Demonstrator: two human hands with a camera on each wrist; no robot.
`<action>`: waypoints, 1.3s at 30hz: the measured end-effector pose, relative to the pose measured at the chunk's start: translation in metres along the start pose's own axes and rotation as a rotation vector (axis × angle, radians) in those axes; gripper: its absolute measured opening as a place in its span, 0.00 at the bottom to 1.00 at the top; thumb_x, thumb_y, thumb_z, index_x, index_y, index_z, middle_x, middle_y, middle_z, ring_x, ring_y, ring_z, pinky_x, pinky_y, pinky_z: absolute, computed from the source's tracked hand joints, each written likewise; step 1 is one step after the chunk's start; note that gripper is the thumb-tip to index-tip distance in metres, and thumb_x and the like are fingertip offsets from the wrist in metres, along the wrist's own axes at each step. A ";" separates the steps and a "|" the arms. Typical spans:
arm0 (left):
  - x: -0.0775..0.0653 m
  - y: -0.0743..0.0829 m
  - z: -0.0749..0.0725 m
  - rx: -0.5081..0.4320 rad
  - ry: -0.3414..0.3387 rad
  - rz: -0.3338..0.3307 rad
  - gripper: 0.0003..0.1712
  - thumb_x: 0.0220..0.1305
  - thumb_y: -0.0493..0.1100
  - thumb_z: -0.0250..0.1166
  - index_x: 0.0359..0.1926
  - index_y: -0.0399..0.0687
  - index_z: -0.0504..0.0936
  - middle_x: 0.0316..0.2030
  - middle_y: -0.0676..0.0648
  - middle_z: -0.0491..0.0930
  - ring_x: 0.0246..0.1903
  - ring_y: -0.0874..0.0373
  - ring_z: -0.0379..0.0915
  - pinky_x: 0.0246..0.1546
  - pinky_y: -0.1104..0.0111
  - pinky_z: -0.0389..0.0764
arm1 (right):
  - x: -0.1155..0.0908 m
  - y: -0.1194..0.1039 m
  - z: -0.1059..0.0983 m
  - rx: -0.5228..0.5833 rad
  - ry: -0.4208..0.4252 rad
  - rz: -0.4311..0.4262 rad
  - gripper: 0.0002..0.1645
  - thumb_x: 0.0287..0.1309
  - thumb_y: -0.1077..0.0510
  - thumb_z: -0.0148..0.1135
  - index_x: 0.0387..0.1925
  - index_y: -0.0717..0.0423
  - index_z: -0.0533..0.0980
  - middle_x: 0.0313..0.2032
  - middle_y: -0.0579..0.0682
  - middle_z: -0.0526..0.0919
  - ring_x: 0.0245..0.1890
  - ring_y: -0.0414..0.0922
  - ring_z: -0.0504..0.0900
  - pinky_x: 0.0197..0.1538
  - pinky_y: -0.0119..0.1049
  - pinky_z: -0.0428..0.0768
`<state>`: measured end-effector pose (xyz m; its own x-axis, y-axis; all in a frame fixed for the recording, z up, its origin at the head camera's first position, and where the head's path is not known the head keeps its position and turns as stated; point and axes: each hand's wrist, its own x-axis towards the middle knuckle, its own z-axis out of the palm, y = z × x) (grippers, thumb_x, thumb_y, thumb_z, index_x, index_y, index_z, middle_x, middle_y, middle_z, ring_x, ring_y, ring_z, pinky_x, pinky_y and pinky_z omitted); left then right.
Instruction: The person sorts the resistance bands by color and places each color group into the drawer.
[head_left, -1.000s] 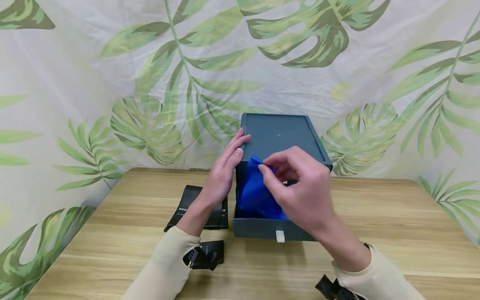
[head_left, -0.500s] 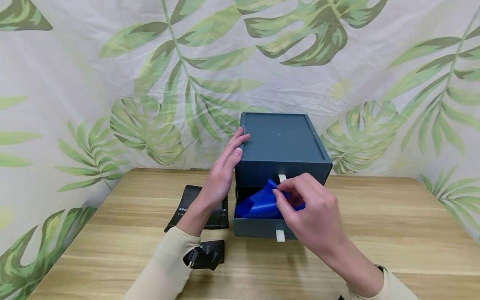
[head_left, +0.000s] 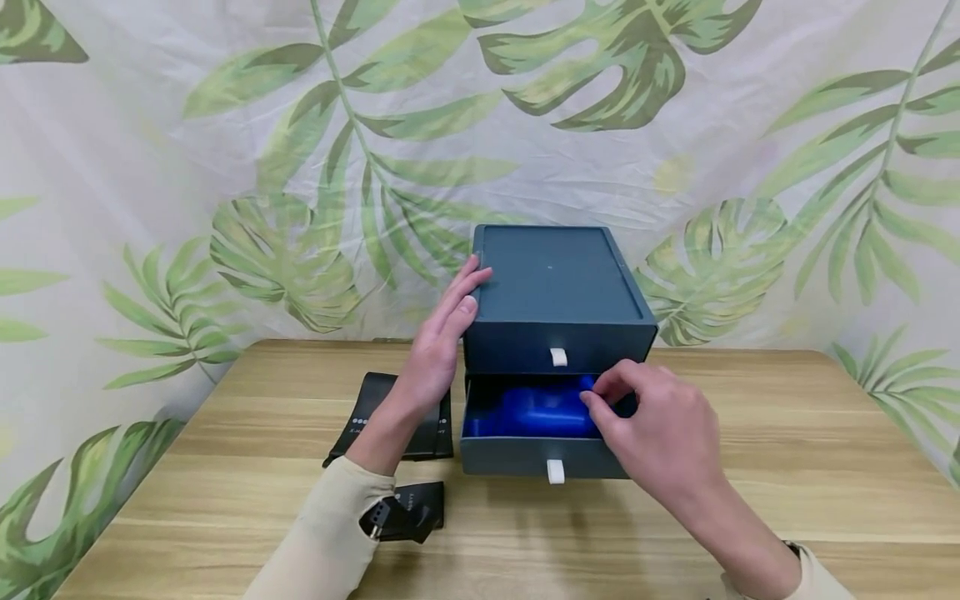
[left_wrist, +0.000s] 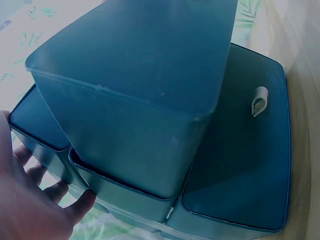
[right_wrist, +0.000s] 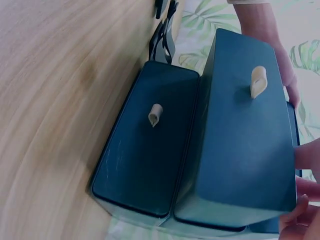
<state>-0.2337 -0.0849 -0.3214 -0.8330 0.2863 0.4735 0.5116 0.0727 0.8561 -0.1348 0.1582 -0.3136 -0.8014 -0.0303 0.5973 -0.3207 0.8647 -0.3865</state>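
A dark teal drawer unit (head_left: 551, 275) stands on the table with its middle drawer (head_left: 510, 458) pulled out. In that drawer lies a glossy blue sheet of thin, soft material (head_left: 536, 412), slumped low behind the front wall. My right hand (head_left: 663, 429) is over the drawer's right side, thumb and forefinger pinching an edge of the blue sheet. My left hand (head_left: 435, 350) rests along the unit's left side, its straight fingers reaching the top edge. The left wrist view has that hand (left_wrist: 37, 205) against the casing. The blue sheet is hidden in both wrist views.
Black flat packets with white print (head_left: 371, 396) lie left of the unit, partly behind my left forearm. A smaller black packet (head_left: 431, 498) lies nearer me. The closed drawer below (right_wrist: 145, 145) has a white pull tab (right_wrist: 156, 115). A leaf-patterned cloth (head_left: 420, 125) hangs behind the table.
My right hand has moved down and to the right, lowering the raised blue sheet into the drawer. The upper drawer's front and tab are now uncovered. My left hand stays at the unit's side.
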 end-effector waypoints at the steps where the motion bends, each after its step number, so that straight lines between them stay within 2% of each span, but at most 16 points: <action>1: 0.000 0.000 0.000 0.000 0.000 0.000 0.29 0.87 0.49 0.41 0.81 0.51 0.64 0.86 0.56 0.47 0.86 0.60 0.38 0.85 0.46 0.44 | 0.000 0.001 -0.001 -0.009 -0.024 0.020 0.07 0.55 0.56 0.81 0.28 0.47 0.86 0.27 0.44 0.89 0.26 0.42 0.81 0.25 0.34 0.72; 5: 0.000 -0.001 0.000 0.002 -0.003 0.002 0.29 0.87 0.50 0.41 0.81 0.51 0.64 0.86 0.56 0.47 0.86 0.60 0.38 0.85 0.46 0.45 | -0.001 0.008 -0.006 -0.045 -0.075 0.052 0.07 0.57 0.52 0.80 0.29 0.47 0.87 0.30 0.45 0.90 0.24 0.40 0.78 0.26 0.35 0.71; 8: 0.001 -0.001 0.000 0.002 -0.004 0.003 0.29 0.87 0.50 0.41 0.81 0.51 0.64 0.86 0.56 0.47 0.86 0.60 0.38 0.85 0.46 0.45 | -0.003 0.013 -0.007 -0.047 -0.067 0.048 0.06 0.57 0.52 0.80 0.30 0.47 0.88 0.30 0.45 0.90 0.21 0.37 0.74 0.26 0.35 0.70; 10: 0.000 -0.001 0.000 -0.001 -0.003 0.004 0.29 0.87 0.50 0.41 0.81 0.51 0.63 0.86 0.56 0.46 0.86 0.59 0.37 0.85 0.46 0.45 | -0.004 0.015 -0.008 -0.032 -0.040 0.042 0.06 0.57 0.52 0.80 0.30 0.47 0.88 0.26 0.43 0.87 0.19 0.35 0.70 0.26 0.34 0.68; 14: 0.000 -0.001 -0.001 -0.001 -0.002 0.006 0.29 0.87 0.49 0.41 0.81 0.51 0.64 0.86 0.56 0.46 0.86 0.59 0.37 0.85 0.46 0.44 | -0.009 0.015 -0.008 0.034 0.071 -0.006 0.07 0.55 0.57 0.81 0.29 0.47 0.87 0.23 0.40 0.83 0.19 0.31 0.66 0.26 0.31 0.65; 17: -0.001 -0.001 0.000 0.002 0.000 0.007 0.29 0.87 0.49 0.41 0.81 0.51 0.64 0.86 0.56 0.47 0.86 0.60 0.37 0.85 0.46 0.44 | -0.016 0.010 -0.010 0.111 0.150 -0.066 0.10 0.52 0.61 0.82 0.29 0.47 0.86 0.25 0.40 0.84 0.20 0.30 0.67 0.27 0.26 0.67; 19: -0.001 -0.001 0.000 0.005 0.002 0.007 0.29 0.87 0.49 0.41 0.81 0.51 0.64 0.86 0.56 0.47 0.86 0.60 0.38 0.85 0.46 0.44 | -0.023 0.005 -0.011 0.170 0.168 -0.095 0.12 0.50 0.63 0.83 0.29 0.47 0.85 0.25 0.39 0.83 0.19 0.30 0.68 0.26 0.23 0.67; 22: -0.001 0.000 0.000 0.006 0.002 0.009 0.29 0.87 0.49 0.41 0.81 0.50 0.64 0.86 0.56 0.47 0.86 0.60 0.37 0.85 0.46 0.44 | -0.037 -0.004 -0.008 0.272 0.129 -0.090 0.14 0.49 0.64 0.84 0.30 0.46 0.85 0.22 0.35 0.81 0.17 0.28 0.67 0.23 0.21 0.68; 26: -0.001 0.000 0.001 0.003 0.000 0.009 0.29 0.87 0.50 0.41 0.81 0.50 0.64 0.86 0.56 0.47 0.86 0.60 0.37 0.85 0.46 0.45 | -0.057 -0.012 0.002 0.338 -0.005 0.036 0.15 0.49 0.61 0.85 0.29 0.41 0.84 0.20 0.31 0.80 0.14 0.28 0.65 0.19 0.24 0.66; 29: -0.001 0.000 0.001 -0.001 -0.001 0.008 0.29 0.87 0.50 0.41 0.81 0.50 0.64 0.86 0.56 0.46 0.86 0.59 0.37 0.85 0.46 0.45 | -0.067 -0.014 0.009 0.361 -0.126 0.200 0.13 0.49 0.56 0.85 0.29 0.40 0.85 0.23 0.30 0.85 0.13 0.32 0.65 0.19 0.28 0.65; 33: 0.000 -0.001 0.001 -0.001 0.000 0.009 0.29 0.87 0.50 0.41 0.81 0.50 0.64 0.86 0.55 0.46 0.86 0.59 0.38 0.84 0.46 0.45 | -0.070 -0.012 0.017 0.453 -0.253 0.414 0.12 0.50 0.53 0.85 0.33 0.44 0.87 0.29 0.37 0.90 0.12 0.38 0.67 0.18 0.31 0.67; 36: 0.000 -0.001 0.001 -0.001 -0.001 0.009 0.29 0.87 0.49 0.41 0.81 0.50 0.64 0.86 0.55 0.46 0.86 0.59 0.38 0.84 0.46 0.46 | -0.069 -0.010 0.020 0.555 -0.298 0.537 0.11 0.51 0.53 0.84 0.36 0.45 0.88 0.31 0.41 0.92 0.11 0.43 0.71 0.18 0.34 0.73; 39: -0.001 -0.001 0.001 -0.004 0.000 0.011 0.29 0.87 0.49 0.41 0.81 0.50 0.64 0.86 0.55 0.46 0.86 0.59 0.37 0.84 0.46 0.45 | -0.069 -0.008 0.023 0.644 -0.314 0.607 0.11 0.52 0.54 0.84 0.37 0.47 0.88 0.33 0.45 0.92 0.11 0.46 0.73 0.19 0.38 0.79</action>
<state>-0.2334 -0.0843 -0.3227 -0.8275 0.2873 0.4824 0.5195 0.0657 0.8519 -0.0882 0.1415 -0.3677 -0.9927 0.1195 -0.0144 0.0540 0.3356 -0.9405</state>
